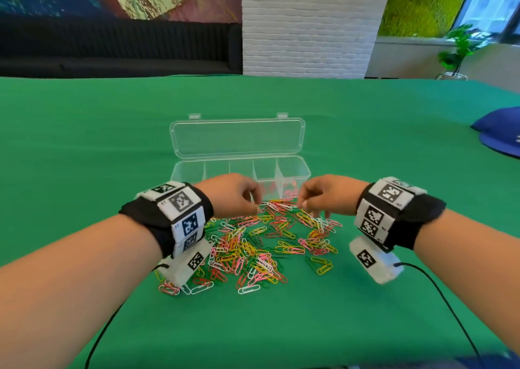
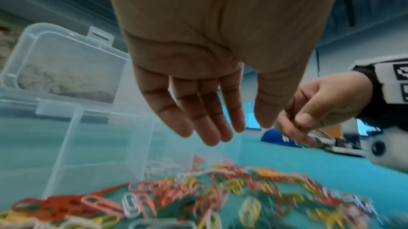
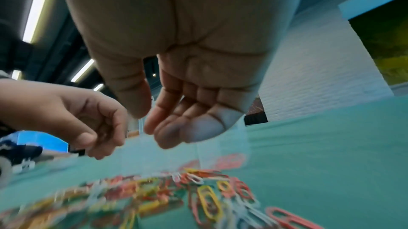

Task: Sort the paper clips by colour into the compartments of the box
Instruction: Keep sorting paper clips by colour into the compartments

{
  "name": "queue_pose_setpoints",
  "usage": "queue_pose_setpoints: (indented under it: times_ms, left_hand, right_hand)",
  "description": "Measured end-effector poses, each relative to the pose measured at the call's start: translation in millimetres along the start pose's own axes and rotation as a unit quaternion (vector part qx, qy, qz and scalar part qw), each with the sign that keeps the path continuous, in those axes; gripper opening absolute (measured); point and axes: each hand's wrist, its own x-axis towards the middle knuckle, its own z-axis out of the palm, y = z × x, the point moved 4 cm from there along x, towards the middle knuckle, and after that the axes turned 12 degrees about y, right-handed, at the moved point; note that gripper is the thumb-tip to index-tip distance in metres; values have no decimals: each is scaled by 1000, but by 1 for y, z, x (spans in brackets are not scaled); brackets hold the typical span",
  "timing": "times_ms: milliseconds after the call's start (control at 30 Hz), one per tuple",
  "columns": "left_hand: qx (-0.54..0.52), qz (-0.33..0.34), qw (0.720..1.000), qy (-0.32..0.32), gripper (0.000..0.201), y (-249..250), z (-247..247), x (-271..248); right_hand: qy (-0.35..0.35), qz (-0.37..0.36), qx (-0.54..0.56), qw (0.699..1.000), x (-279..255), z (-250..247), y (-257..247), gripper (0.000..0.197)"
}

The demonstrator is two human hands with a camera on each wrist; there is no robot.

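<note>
- Risk, mixed pick: the paper clips (image 1: 261, 245) lie in one tangled heap of pink, yellow, white, green and red. In my judgement a pinch at one clip may lift a linked neighbour of another colour, which would then drop into the wrong compartment.
- Risk, misdrop: the box (image 1: 305, 171) is clear, and its dividers are thin and hard to read from above. A release near a divider could land on the wrong side of it.
- Risk, box shift: the heap touches the near wall of the box. A push from a wrist or finger could slide the light box toward the far edge of the tabletop (image 1: 84, 143).
- Risk, scatter: both hands work over the same far part of the heap, close together. A collision could flick clips toward the tabletop's near edge.
- Left hand (image 1: 233, 197): fingers fairly straight and relaxed in its wrist view, tips just above the far end of the heap; I see nothing held.
- Right hand (image 1: 323, 194): fingers loosely curled with thumb close to the fingertips; whether a clip is pinched cannot be told.
- Location: heap at mid-tabletop, between the forearms and directly under both hands. Box just beyond it, lid (image 1: 237, 138) open toward the far edge. Some pink or red clips already show in its right-hand compartments.
</note>
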Motion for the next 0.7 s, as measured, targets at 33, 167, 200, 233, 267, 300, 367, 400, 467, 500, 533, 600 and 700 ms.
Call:
queue_pose_setpoints:
  times_ms: [33, 167, 200, 233, 267, 300, 367, 400, 467, 500, 533, 600, 700]
  left_hand:
    - [20, 12, 1000, -13, 16, 2, 6, -2]
    - [78, 51, 995, -38, 20, 11, 24, -5]
    - [85, 59, 994, -40, 20, 14, 27, -5]
    - [90, 66, 993, -41, 20, 17, 29, -4]
    - [93, 72, 992, -43, 21, 21, 31, -3]
    - [95, 79, 991, -45, 22, 25, 33, -1]
    - [98, 96, 989, -51, 25, 33, 38, 3]
    - [103, 105, 988, -55, 28, 36, 41, 5]
    - [127, 125, 982, -61, 35, 44, 48, 8]
    - [141, 135, 979, -64, 37, 47, 51, 9]
    - [152, 144, 975, -68, 37, 49, 54, 10]
    - [165, 158, 971, -72, 37, 52, 59, 12]
    - [168, 161, 970, -66, 36, 52, 60, 15]
  right_hand:
    - [-15, -5, -41, 999, -7, 1, 5, 22]
    - [-92, 5, -180, 979, -25, 12, 29, 18]
    - [-91, 5, -208, 974, -26, 13, 34, 18]
    - [-86, 8, -227, 970, -27, 13, 37, 19]
    - [-82, 12, -235, 968, -28, 13, 41, 21]
    - [-80, 13, -235, 969, -29, 14, 43, 24]
    - [-82, 6, -222, 972, -30, 16, 44, 28]
    - [-83, 0, -215, 973, -31, 18, 43, 29]
    - [-87, -13, -211, 974, -34, 21, 41, 32]
    - [-89, -18, -215, 972, -35, 23, 40, 37]
    - [-90, -23, -220, 971, -37, 24, 39, 41]
    - [-86, -37, -227, 969, -39, 26, 37, 45]
    - [-75, -56, -236, 967, -39, 29, 35, 46]
